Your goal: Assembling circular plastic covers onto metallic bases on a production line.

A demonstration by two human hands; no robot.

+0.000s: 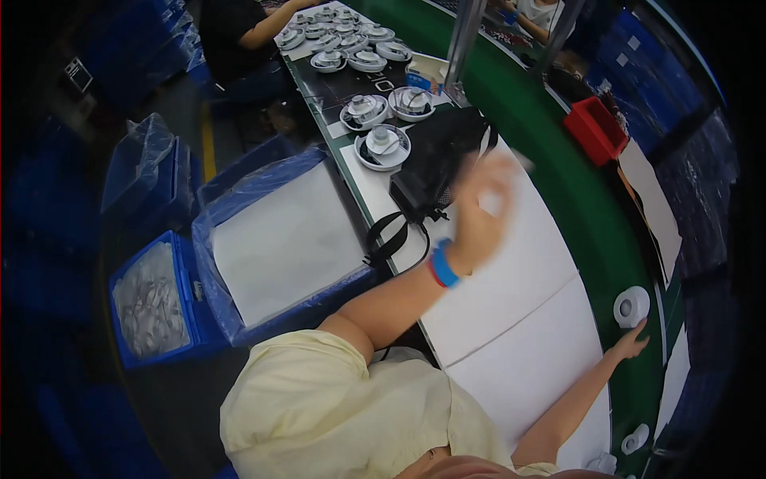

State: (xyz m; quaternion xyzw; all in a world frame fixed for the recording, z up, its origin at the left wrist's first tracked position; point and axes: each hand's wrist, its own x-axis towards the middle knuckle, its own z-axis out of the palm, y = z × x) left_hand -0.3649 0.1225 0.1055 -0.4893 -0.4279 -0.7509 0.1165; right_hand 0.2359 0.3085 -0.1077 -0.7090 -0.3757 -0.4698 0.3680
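Note:
My left hand [481, 211], with a blue and red band at its wrist, is raised over the white worktop beside a black bag [447, 156]. Its fingers are smeared by motion, and whether they hold anything does not show. Out to the right, my right hand [630, 343] reaches over the green belt [586, 207]. Its fingers are apart, and a fingertip meets the lower edge of a white round housing [630, 306] with a grey centre. Another white part [635, 439] lies on the belt nearer to me.
White round assemblies [383, 148] stand beyond the bag, with several more farther back. At my left are a lined blue crate [203, 263] with a white sheet and a blue bin [191, 299] of bagged parts. A red bin [596, 132] stands across the belt. Other people sit farther off.

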